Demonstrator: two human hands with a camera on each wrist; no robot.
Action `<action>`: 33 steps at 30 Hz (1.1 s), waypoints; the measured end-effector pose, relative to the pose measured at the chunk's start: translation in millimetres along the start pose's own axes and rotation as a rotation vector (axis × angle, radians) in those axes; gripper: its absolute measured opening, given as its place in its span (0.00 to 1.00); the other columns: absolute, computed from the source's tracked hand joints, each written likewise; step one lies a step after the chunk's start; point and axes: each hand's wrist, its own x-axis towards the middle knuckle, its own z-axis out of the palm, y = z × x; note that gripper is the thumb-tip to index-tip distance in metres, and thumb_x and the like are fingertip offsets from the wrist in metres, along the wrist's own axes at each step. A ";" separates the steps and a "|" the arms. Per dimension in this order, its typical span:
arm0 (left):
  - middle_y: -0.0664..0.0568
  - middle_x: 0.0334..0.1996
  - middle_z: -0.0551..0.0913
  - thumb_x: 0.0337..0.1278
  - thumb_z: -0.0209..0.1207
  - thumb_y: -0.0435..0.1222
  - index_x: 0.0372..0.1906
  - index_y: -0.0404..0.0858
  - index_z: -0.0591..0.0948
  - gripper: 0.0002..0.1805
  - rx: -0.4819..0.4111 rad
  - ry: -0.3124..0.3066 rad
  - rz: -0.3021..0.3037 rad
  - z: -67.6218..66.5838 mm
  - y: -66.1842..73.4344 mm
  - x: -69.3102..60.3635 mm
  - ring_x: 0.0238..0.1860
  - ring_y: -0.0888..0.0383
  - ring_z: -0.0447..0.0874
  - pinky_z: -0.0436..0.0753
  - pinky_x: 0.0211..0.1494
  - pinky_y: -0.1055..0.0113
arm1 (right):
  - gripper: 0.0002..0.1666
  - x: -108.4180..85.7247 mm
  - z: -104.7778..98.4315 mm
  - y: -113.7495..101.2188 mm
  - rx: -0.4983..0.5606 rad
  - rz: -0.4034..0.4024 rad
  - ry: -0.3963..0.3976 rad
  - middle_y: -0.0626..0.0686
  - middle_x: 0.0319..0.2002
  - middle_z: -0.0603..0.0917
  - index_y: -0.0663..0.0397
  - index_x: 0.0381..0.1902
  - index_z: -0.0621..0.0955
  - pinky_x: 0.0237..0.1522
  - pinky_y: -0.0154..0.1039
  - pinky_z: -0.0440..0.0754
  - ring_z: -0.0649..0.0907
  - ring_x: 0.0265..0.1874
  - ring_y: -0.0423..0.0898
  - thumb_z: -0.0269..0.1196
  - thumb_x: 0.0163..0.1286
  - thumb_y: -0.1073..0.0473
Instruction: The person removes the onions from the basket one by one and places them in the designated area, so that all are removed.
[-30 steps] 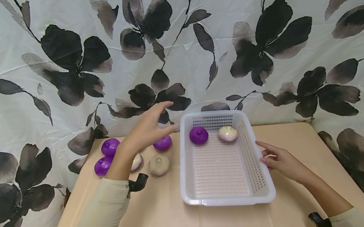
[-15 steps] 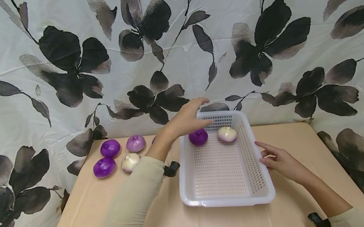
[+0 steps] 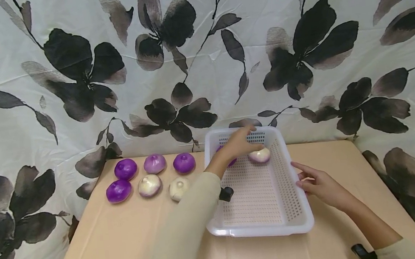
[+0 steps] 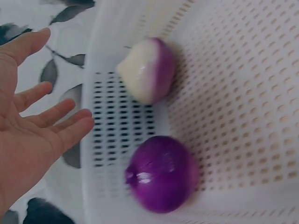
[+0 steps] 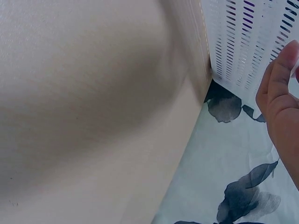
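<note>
A white perforated plastic basket (image 3: 255, 231) holds a purple onion (image 4: 164, 175) and a white-and-purple onion (image 3: 259, 156) near its far end. My left hand (image 3: 238, 145) hovers over that end with fingers spread and nothing in them, partly covering the purple onion in the head view. In the left wrist view, the spread fingers (image 4: 70, 133) appear beside the basket's far wall, apart from both onions. On the opposite side, my right hand (image 3: 319, 183) touches the basket's right rim with its fingertips. The right wrist view shows its fingers (image 5: 279, 77) against the outer wall, partly cut off.
Left of the basket, several onions sit on the tan table (image 3: 128, 241): purple ones such as the front-left onion (image 3: 119, 191), and pale ones such as the white onion (image 3: 149, 185). Floral cloth (image 3: 230, 58) hangs behind the table's far edge.
My left hand has moved right, from above the loose onions to over the basket's far end, uncovering onions on the table. The right hand stays at the basket's rim.
</note>
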 end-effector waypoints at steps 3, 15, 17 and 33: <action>0.38 0.71 0.74 0.60 0.71 0.43 0.77 0.36 0.65 0.44 0.014 -0.009 -0.034 11.7 -3.7 6.5 0.70 0.44 0.74 0.74 0.74 0.53 | 0.41 -0.4 0.5 0.2 -0.001 0.002 0.003 0.69 0.52 0.77 0.62 0.81 0.57 0.42 0.39 0.90 0.87 0.43 0.43 0.61 0.76 0.65; 0.41 0.69 0.74 0.52 0.77 0.43 0.78 0.36 0.63 0.51 0.041 0.061 -0.172 48.6 -32.2 22.8 0.71 0.46 0.72 0.72 0.76 0.53 | 0.41 2.2 1.0 1.7 -0.006 -0.009 -0.008 0.70 0.52 0.77 0.63 0.81 0.57 0.42 0.38 0.90 0.86 0.42 0.41 0.60 0.76 0.66; 0.42 0.66 0.75 0.51 0.77 0.44 0.77 0.37 0.63 0.52 0.026 0.065 -0.194 51.4 -34.1 23.5 0.68 0.47 0.75 0.74 0.73 0.53 | 0.41 2.5 0.3 2.0 -0.007 -0.012 -0.007 0.70 0.52 0.77 0.63 0.81 0.57 0.42 0.38 0.90 0.86 0.42 0.41 0.60 0.76 0.66; 0.38 0.67 0.70 0.52 0.76 0.46 0.75 0.40 0.66 0.47 0.076 0.077 -0.236 68.2 -33.5 31.2 0.65 0.45 0.76 0.77 0.71 0.52 | 0.41 4.5 -3.3 2.2 -0.018 -0.011 -0.001 0.70 0.51 0.77 0.63 0.81 0.57 0.42 0.38 0.90 0.86 0.42 0.40 0.61 0.76 0.66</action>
